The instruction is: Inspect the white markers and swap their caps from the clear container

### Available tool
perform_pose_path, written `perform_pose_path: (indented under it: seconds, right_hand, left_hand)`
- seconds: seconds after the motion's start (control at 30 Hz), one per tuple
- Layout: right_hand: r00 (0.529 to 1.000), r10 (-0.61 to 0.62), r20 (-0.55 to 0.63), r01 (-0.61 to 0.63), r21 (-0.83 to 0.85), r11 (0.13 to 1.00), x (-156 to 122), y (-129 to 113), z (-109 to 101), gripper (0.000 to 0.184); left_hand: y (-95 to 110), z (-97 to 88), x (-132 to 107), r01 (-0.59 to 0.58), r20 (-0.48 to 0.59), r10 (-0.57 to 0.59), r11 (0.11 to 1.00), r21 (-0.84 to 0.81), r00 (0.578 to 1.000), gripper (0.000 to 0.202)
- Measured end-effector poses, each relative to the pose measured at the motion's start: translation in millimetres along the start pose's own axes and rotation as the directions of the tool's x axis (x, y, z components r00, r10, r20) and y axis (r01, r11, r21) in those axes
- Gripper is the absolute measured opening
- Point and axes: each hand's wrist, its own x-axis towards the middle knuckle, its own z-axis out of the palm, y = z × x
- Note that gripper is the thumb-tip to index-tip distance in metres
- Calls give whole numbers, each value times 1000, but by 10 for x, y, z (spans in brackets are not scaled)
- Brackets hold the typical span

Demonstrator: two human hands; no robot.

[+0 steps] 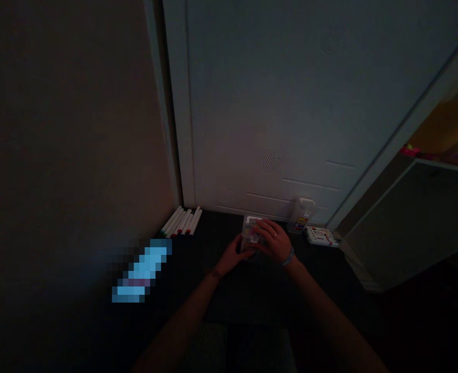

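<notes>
The scene is dim. A small clear plastic box [249, 229] stands on the dark floor in front of a white door. My right hand [274, 240] lies over the top of the box with its fingers curled on it; a ring and a light wristband show. My left hand [234, 254] grips the box's left side from below. What is inside the box is too dark to make out.
Several white markers [182, 221] lie in a row by the door frame at the left. A clear container with a coloured label [302, 215] and a flat paint set [321, 236] sit to the right. The white door [291, 103] and a shelf unit [415, 217] close in the space.
</notes>
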Motion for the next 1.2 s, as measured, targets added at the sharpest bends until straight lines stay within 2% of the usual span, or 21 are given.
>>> perform_pose_path:
  seconds: [0.17, 0.33, 0.57, 0.73, 1.07, 1.2]
  right_hand:
    - [1000, 6, 17, -6, 6, 1000, 5, 0, -40, 50]
    - [999, 28, 24, -30, 76, 997, 35, -4, -95, 48]
    - [975, 211, -68, -187, 258, 948, 118, -62, -59, 26]
    - [959, 265, -104, -214, 353, 911, 114, -88, -27, 22]
    - [947, 306, -98, -249, 377, 892, 107, -113, -16, 18]
    - [931, 347, -116, -289, 352, 891, 51, -112, 66, 22]
  left_hand:
    - [-18, -9, 5, -21, 1, 21, 1000, -13, 1000, 57]
    - [10, -1, -7, 15, 10, -14, 1000, -22, 1000, 55]
    - [-48, -2, 9, 27, -6, -27, 1000, -16, 1000, 58]
    - [-58, -7, 14, -1, -3, 1, 1000, -9, 1000, 57]
    - [-35, 5, 4, 16, -11, -16, 999, -29, 1000, 57]
    - [-14, 2, 10, 14, -11, -14, 1000, -10, 1000, 56]
